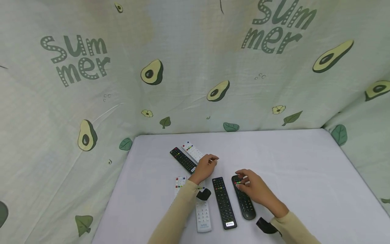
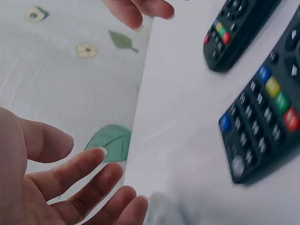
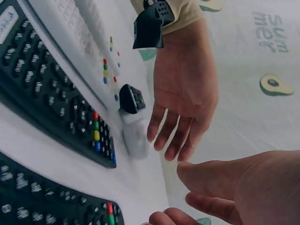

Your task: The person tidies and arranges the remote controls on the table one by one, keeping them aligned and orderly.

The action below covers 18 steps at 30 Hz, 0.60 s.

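Observation:
My left hand (image 1: 204,169) hovers past the far end of the white remotes, its fingers loosely bent and nothing in them. Behind it lie a black remote control (image 1: 182,159) and a white remote control (image 1: 192,151), both slanted. My right hand (image 1: 257,189) is above the top end of a rounded black remote (image 1: 246,205), thumb and fingers apart with nothing between them. Between the hands lies a straight black remote (image 1: 224,203) with a white label. A white remote (image 1: 203,217) sits below my left wrist; another white remote (image 1: 180,182) is mostly hidden by the sleeve.
The remotes lie on a white-covered table (image 1: 298,169). A pale cloth (image 1: 182,40) printed with avocados and leaves hangs behind it and at the sides. Black wrist cameras (image 1: 204,194) are strapped at both wrists.

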Each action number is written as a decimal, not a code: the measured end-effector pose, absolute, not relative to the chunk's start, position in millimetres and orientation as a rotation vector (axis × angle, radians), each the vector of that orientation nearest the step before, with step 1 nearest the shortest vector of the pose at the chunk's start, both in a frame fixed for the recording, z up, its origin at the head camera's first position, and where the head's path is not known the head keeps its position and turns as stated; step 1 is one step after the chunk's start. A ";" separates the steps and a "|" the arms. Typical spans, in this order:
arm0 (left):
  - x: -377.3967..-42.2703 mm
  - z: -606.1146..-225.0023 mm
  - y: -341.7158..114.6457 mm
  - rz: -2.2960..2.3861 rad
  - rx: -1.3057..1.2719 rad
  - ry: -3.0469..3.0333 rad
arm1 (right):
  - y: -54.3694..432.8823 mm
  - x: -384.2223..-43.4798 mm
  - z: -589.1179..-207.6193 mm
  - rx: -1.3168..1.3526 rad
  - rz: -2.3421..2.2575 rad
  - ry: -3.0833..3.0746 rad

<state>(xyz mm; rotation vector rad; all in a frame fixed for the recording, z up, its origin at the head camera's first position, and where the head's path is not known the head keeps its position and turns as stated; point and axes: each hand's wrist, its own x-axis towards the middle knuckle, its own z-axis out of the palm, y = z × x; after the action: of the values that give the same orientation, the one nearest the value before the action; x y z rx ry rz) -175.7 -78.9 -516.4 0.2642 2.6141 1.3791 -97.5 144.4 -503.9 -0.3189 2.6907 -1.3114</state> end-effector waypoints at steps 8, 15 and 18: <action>-192.3 -513.8 -115.2 1.452 0.166 2.674 | 118.7 -132.5 -500.7 -0.406 -1.350 2.645; -203.2 -514.4 -134.9 1.515 -0.046 2.699 | 96.6 -160.2 -504.4 -0.430 -1.319 2.612; -208.1 -515.3 -140.1 1.536 -0.129 2.750 | 88.2 -170.5 -507.5 -0.412 -1.295 2.587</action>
<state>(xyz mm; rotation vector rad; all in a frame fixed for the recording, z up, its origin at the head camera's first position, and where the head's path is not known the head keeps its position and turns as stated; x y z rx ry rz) -208.1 -140.1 -515.3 -0.1289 2.7500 1.5365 -170.5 88.2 -507.5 -0.4124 2.5872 -1.2953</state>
